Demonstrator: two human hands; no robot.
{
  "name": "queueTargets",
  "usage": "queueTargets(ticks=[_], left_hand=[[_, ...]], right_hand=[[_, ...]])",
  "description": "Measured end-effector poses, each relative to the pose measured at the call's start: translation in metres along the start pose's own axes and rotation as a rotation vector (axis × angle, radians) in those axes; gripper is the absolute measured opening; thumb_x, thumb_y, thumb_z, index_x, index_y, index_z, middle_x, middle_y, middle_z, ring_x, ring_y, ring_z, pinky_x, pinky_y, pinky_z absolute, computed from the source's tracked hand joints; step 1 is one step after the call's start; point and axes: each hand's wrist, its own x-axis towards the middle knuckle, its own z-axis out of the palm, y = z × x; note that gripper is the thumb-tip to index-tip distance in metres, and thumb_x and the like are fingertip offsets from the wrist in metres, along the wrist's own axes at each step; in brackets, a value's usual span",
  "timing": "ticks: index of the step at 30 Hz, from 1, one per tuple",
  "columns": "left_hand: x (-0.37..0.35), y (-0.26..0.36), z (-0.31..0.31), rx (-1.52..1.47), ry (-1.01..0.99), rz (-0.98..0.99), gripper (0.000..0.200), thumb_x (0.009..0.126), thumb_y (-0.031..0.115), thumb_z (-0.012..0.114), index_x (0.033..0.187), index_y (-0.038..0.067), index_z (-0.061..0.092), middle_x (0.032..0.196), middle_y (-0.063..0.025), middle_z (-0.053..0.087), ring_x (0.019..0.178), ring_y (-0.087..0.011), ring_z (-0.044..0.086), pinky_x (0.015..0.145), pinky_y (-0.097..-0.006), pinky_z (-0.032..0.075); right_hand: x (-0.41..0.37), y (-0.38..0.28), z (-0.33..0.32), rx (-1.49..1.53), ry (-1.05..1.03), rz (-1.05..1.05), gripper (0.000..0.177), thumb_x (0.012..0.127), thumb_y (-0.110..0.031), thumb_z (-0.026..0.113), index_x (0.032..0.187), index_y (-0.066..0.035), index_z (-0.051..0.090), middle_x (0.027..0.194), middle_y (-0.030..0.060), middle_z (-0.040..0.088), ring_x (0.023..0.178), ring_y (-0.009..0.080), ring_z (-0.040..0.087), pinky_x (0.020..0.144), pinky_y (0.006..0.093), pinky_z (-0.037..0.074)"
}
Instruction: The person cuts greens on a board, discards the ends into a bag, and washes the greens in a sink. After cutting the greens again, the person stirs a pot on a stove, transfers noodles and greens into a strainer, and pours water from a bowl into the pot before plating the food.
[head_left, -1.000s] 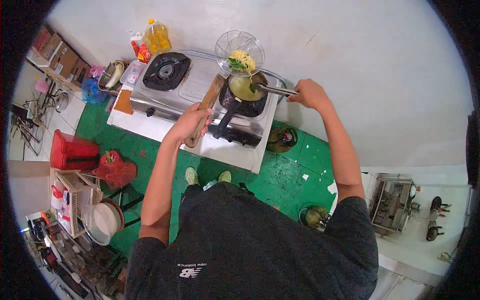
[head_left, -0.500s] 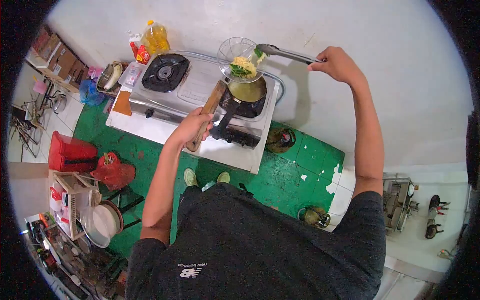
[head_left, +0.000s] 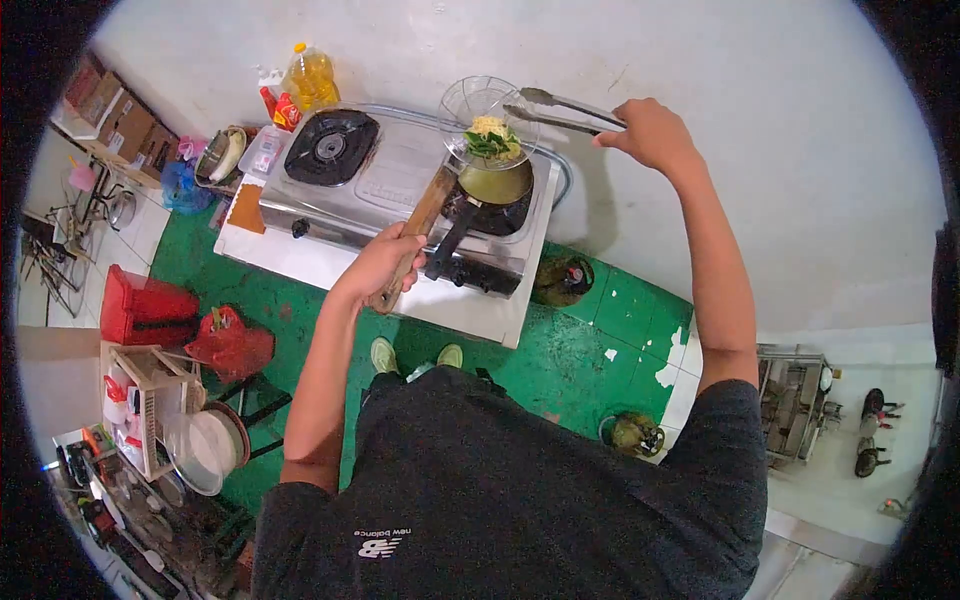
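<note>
Noodles and greens held in a strainer above a stove. A clump of pale-yellow noodle-like strands mixed with dark-green leaves [head_left: 490, 144] lies toward the near side of a round silver wire strainer [head_left: 462, 112]. The left hand [head_left: 388, 262] is wrapped around its long brown wooden handle [head_left: 431, 204]; a firm, level grip should keep the clump from sliding over the rim. In view, the strainer overlaps the far edge of a small round pan with a black handle [head_left: 530, 180], which holds yellowish liquid; staying above it would let drips fall back inside. The right hand [head_left: 650, 138], well apart from the left, grips the rear of a pair of slim metal tongs [head_left: 582, 107]. Their arms are spread, tips at the strainer's right rim; contact cannot be told. Light, shallow pinches would best spare the leaves and avoid snagging the wire. The pan sits on the right burner of a silver two-burner gas stove [head_left: 395, 190], itself on a white tabletop [head_left: 480, 326]. Beyond the left burner stands a clear bottle of yellow oil [head_left: 313, 78].
</note>
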Motion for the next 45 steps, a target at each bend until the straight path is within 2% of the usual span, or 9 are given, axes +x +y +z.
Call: queueTargets(ticks=[3,5,13,17,26,34,36,40,45], left_hand=[[0.000,0.001,-0.001,-0.004,-0.023,0.019,0.018,0.095,0.022,0.054,0.105,0.010,0.045,0.070,-0.0005,0.049,0.046,-0.0112,0.046,0.043,-0.0262,0.038],[-0.002,0.004,0.001,-0.004,-0.002,0.031,0.015,0.099,0.024,0.052,0.102,0.011,0.046,0.070,0.0005,0.049,0.044,-0.0091,0.045,0.040,-0.0238,0.037],[-0.007,0.015,0.002,0.014,0.032,0.053,0.015,0.098,0.022,0.052,0.103,0.010,0.046,0.069,-0.0004,0.049,0.045,-0.0109,0.045,0.041,-0.0257,0.038],[-0.009,0.017,0.005,0.001,0.040,0.050,0.014,0.097,0.020,0.053,0.103,0.010,0.046,0.068,-0.0011,0.050,0.045,-0.0117,0.046,0.041,-0.0264,0.038],[-0.015,0.012,0.003,0.037,0.040,0.050,0.015,0.099,0.023,0.051,0.107,0.012,0.046,0.069,0.0005,0.049,0.044,-0.0089,0.046,0.040,-0.0230,0.037],[-0.019,0.011,0.003,0.028,0.072,0.059,0.015,0.097,0.022,0.052,0.103,0.010,0.046,0.068,0.0002,0.050,0.045,-0.0099,0.046,0.041,-0.0247,0.038],[-0.020,0.012,0.003,0.024,0.085,0.061,0.015,0.096,0.021,0.053,0.100,0.009,0.046,0.068,-0.0004,0.050,0.046,-0.0110,0.046,0.042,-0.0261,0.038],[-0.016,0.008,-0.001,0.012,0.066,0.066,0.015,0.096,0.021,0.054,0.100,0.009,0.046,0.068,-0.0011,0.051,0.045,-0.0116,0.046,0.042,-0.0262,0.038],[-0.010,0.004,-0.005,0.002,0.044,0.081,0.015,0.096,0.021,0.053,0.101,0.008,0.046,0.068,-0.0018,0.051,0.045,-0.0123,0.046,0.042,-0.0264,0.038]], right_hand=[[-0.011,0.010,-0.019,0.027,-0.106,0.011,0.051,0.073,-0.047,0.077,0.092,0.000,0.072,0.081,0.0193,0.069,0.080,0.0369,0.068,0.072,0.0450,0.053],[-0.021,0.017,-0.023,0.102,-0.364,0.071,0.054,0.072,-0.049,0.077,0.093,0.001,0.072,0.082,0.0208,0.069,0.080,0.0369,0.067,0.072,0.0451,0.053],[-0.043,-0.012,0.081,0.118,-0.395,0.034,0.061,0.068,-0.055,0.078,0.092,0.000,0.070,0.093,0.0204,0.069,0.087,0.0387,0.067,0.076,0.0464,0.054],[-0.037,-0.027,0.148,0.188,-0.253,0.007,0.060,0.071,-0.059,0.075,0.083,0.000,0.069,0.088,0.0223,0.069,0.087,0.0401,0.067,0.076,0.0472,0.054],[-0.033,-0.043,0.195,0.240,-0.249,0.021,0.056,0.074,-0.056,0.074,0.089,-0.002,0.069,0.093,0.0197,0.068,0.092,0.0375,0.066,0.078,0.0476,0.053],[-0.058,-0.033,0.183,0.253,-0.209,-0.014,0.049,0.077,-0.051,0.072,0.088,-0.003,0.070,0.092,0.0185,0.069,0.092,0.0362,0.066,0.077,0.0475,0.053],[-0.063,-0.024,0.165,0.289,-0.243,0.027,0.047,0.076,-0.051,0.073,0.082,-0.004,0.072,0.079,0.0187,0.068,0.082,0.0378,0.066,0.073,0.0480,0.053],[-0.067,-0.012,0.124,0.266,-0.392,0.122,0.049,0.076,-0.049,0.074,0.085,-0.002,0.071,0.086,0.0203,0.069,0.084,0.0379,0.067,0.074,0.0474,0.053],[-0.082,0.007,0.093,0.190,-0.071,-0.022,0.048,0.077,-0.049,0.073,0.083,-0.001,0.072,0.078,0.0189,0.067,0.075,0.0386,0.065,0.071,0.0487,0.053]])
